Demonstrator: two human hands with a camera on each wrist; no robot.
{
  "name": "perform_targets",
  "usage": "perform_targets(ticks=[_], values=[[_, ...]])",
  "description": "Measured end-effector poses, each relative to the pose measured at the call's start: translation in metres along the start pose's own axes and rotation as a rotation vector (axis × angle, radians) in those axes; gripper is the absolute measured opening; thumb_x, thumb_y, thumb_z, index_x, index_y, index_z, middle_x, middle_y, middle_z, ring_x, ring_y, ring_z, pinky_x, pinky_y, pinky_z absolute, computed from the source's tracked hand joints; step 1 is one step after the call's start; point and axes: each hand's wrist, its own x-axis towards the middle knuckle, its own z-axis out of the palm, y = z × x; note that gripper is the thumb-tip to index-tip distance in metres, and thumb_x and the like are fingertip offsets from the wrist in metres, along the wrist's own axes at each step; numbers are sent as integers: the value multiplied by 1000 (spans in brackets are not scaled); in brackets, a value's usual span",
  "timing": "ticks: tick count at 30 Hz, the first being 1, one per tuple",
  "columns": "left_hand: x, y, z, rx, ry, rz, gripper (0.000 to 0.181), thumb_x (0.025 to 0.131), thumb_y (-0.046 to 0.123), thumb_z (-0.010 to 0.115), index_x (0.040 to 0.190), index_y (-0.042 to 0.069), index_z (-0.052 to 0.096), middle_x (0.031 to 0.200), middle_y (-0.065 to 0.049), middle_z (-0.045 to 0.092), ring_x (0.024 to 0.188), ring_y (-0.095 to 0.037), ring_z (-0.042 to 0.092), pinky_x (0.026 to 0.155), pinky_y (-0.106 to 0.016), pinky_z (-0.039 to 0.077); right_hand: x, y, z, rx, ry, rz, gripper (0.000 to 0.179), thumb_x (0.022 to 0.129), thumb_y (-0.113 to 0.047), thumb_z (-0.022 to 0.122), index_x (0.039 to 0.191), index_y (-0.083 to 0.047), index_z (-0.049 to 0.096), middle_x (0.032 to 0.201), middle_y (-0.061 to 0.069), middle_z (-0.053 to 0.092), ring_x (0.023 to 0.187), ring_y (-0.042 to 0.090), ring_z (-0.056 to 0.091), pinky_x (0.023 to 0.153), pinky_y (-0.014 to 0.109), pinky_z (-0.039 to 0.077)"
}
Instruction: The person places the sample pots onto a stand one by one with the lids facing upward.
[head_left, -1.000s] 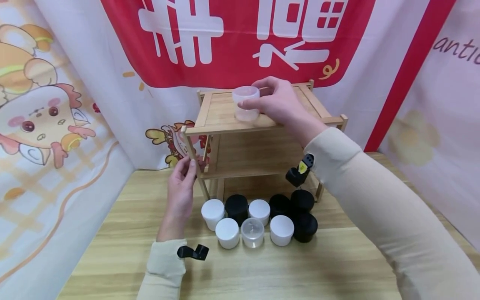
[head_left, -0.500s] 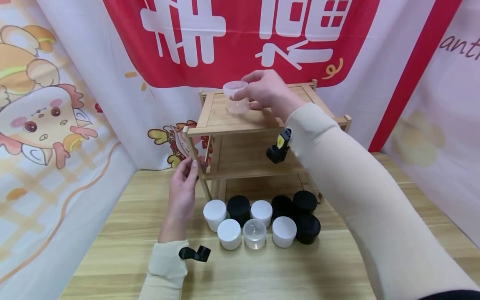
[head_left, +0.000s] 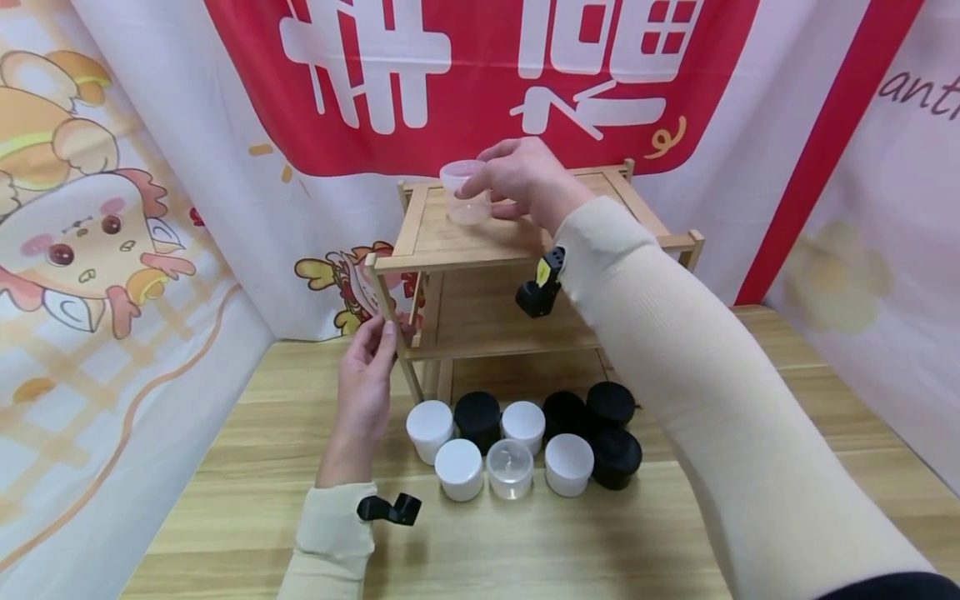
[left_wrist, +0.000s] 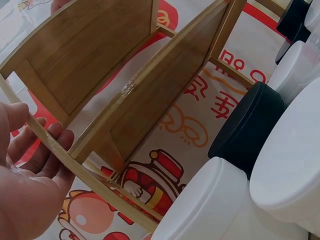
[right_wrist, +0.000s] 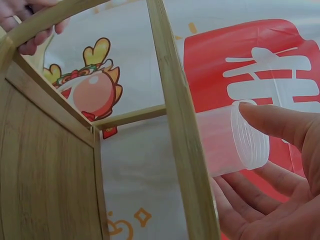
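Observation:
My right hand (head_left: 528, 183) holds a clear plastic jar (head_left: 467, 207) by its upper part, at the left part of the wooden rack's top shelf (head_left: 429, 232). In the right wrist view, the thumb lies at the ribbed rim of this jar (right_wrist: 220, 142) and the other fingers curl on the opposite side. Lower down, my left hand (head_left: 363, 383) grips the rack's front left post (head_left: 381, 287). The left wrist view has that hand (left_wrist: 30, 190) with its fingers curled round the wooden upright (left_wrist: 95, 182).
Before the rack stand several white jars (head_left: 459, 469) and several black jars (head_left: 477, 421), plus one clear jar (head_left: 510, 469) in the front row. The rack's middle shelf (head_left: 480, 312) lies under the right wrist. A printed cloth (head_left: 480, 92) hangs behind.
My right hand has carried the clear jar to the left and farther back over the top shelf, slowing in the last half second. My left hand keeps its grip on the post.

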Motion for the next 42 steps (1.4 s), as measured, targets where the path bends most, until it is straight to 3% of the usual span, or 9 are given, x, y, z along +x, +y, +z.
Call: perform_targets(ticks=[6,17,24,29,42], values=[[-1,-1,0,0,1,3,43,115,27,52,153,7,50,148,-13,52,132,-14,53,124,-30,43,3,-1,5,26,33,23,67,89,-25,88,149,-32,57,152,-4,54,131,19,57,103,24,60],[-2,-2,0,-6,-7,10,35,115,27,52,147,12,54,146,-11,53,132,-13,53,123,-29,44,13,6,15,17,98,-13,71,91,-30,87,152,-27,51,156,-3,52,135,15,52,106,25,57],[-1,-1,0,8,-7,13,44,115,29,52,153,7,50,138,-2,56,130,-13,53,120,-28,45,18,6,16,80,100,5,65,90,-29,88,146,-26,54,153,-5,54,135,15,53,110,25,55],[-2,1,-1,46,14,-1,44,115,29,53,154,9,50,136,2,58,129,-13,53,120,-28,45,20,5,18,81,90,29,61,91,-29,87,144,-27,57,152,-6,55,135,16,53,115,31,53],[-2,1,-2,29,5,-4,42,114,31,53,152,12,53,138,-3,57,130,-15,54,119,-28,46,26,7,25,71,117,32,55,94,-32,84,144,-25,61,150,-3,58,133,17,54,116,34,51]])
